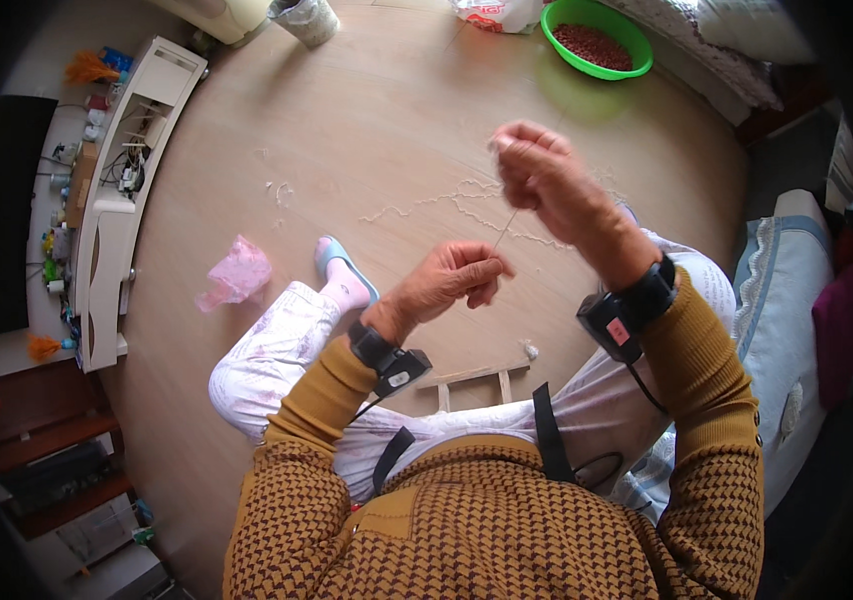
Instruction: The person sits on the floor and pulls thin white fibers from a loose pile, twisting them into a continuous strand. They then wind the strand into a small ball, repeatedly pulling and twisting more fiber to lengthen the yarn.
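A thin strand of yarn (505,229) runs taut between my two hands, above the floor. My left hand (447,279) pinches its lower end between thumb and fingers. Higher and to the right, my right hand (539,166) is closed around the other end, slightly blurred. Crinkled lengths of pale yarn (415,208) lie on the floor beyond, partly hidden behind the right hand. Whether they join the held strand cannot be told.
A pink crumpled plastic bag (237,271) lies left of my slippered foot (345,274). A small wooden frame (475,375) is between my legs. A green basin (597,71) of reddish beans or nuts, a white bag (498,15) and a bin (306,21) stand farther off; a sofa (783,330) is right.
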